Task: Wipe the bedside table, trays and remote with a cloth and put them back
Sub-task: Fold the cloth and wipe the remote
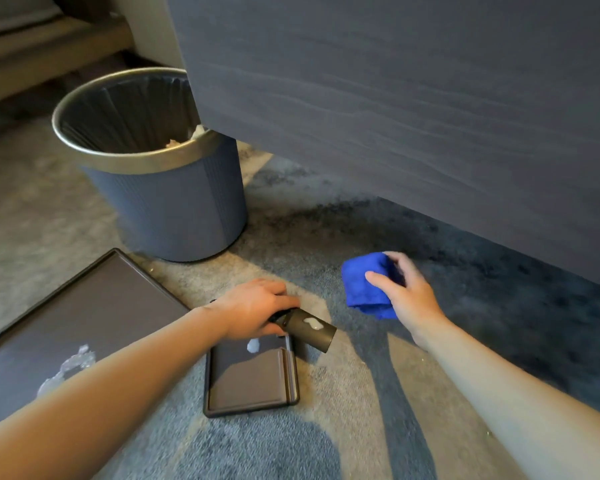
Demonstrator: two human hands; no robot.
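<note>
My left hand (253, 308) grips a dark remote (310, 329) by its near end, just above the carpet; the remote has a white smear on its top. Right below it a small dark tray (253, 379) lies on the carpet with a white blob near its far edge. A large dark tray (94, 317) lies to the left, smeared with white at its near part, and my left forearm crosses over it. My right hand (402, 289) holds a folded blue cloth (366, 285) to the right of the remote, above the floor.
A grey waste bin (163, 188) with a metal rim and a dark liner stands behind the trays. The grey side of the bedside table (413, 109) fills the upper right. Patterned grey and blue carpet (343, 427) covers the floor.
</note>
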